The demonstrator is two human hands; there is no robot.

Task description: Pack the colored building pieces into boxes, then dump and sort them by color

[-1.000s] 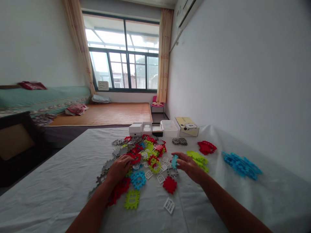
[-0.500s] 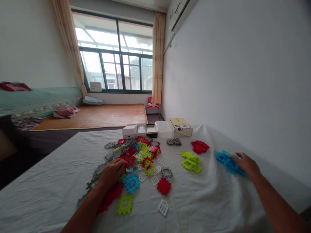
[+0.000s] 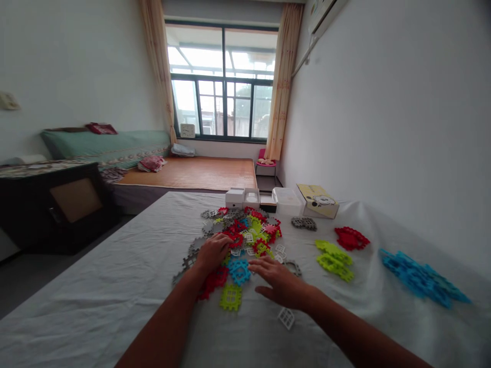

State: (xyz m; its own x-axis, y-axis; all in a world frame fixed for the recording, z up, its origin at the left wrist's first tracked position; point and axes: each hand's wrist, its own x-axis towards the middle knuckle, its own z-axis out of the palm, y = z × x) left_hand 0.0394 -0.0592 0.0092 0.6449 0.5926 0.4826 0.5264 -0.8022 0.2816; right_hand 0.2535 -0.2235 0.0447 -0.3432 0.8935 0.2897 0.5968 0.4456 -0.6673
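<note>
My left hand (image 3: 213, 253) lies over the left side of a mixed pile of plastic building pieces, its fingertips at a red toothed piece (image 3: 237, 239). Those fingers are bent slightly and look loose; the thumb is hidden. My right hand (image 3: 279, 282) hovers in front of the pile with fingers stretched out and nothing in them. Its fingertips are close to a blue toothed piece (image 3: 239, 271). Nearer me are a lime-green window piece (image 3: 230, 297) and a white window frame (image 3: 286, 318). My right hand partly covers a grey ring piece (image 3: 293, 267).
Separate groups lie to the right: blue pieces (image 3: 422, 278), lime-green pieces (image 3: 334, 259), red pieces (image 3: 351, 238) and grey pieces (image 3: 304, 223). At the table's back stand small white boxes (image 3: 235, 198), a clear plastic tub (image 3: 287, 201) and a yellow box (image 3: 317, 200). A wall rises along the right.
My right hand has left the blue group at the far right and moved left to the pile. My left hand stays at the red piece. The view has turned left.
</note>
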